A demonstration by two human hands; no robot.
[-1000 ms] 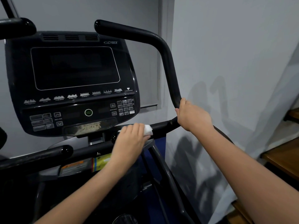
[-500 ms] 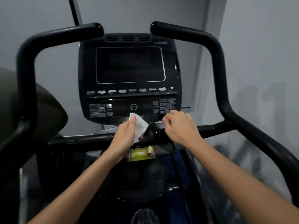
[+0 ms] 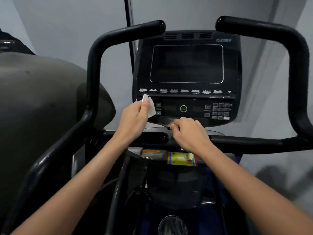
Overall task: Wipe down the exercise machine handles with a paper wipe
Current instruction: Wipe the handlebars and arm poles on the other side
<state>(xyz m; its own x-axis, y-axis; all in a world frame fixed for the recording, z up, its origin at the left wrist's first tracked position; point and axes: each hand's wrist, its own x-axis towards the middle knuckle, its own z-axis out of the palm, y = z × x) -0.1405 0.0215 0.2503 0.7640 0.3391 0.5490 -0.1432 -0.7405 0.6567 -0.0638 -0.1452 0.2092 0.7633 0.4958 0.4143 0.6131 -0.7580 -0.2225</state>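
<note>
My left hand (image 3: 133,119) pinches a small white paper wipe (image 3: 149,106) in front of the lower left corner of the black console (image 3: 186,65). My right hand (image 3: 188,133) hovers over the horizontal black bar (image 3: 245,139) below the console, fingers loosely curled, holding nothing. The left handle (image 3: 94,65) curves up and over to a rounded end at the top centre. On the right, the other handle (image 3: 298,65) mirrors it. Neither hand touches the curved handles.
A large dark grey machine housing (image 3: 42,99) fills the left side. A yellow tissue packet (image 3: 182,158) sits on the shelf under the bar. Grey walls stand behind and to the right. A dark bottle top (image 3: 172,224) shows at the bottom centre.
My view has swung left, bringing the left handle into sight. My right hand let go of the right handle and moved to the centre. My left hand lifted the wipe off the bar.
</note>
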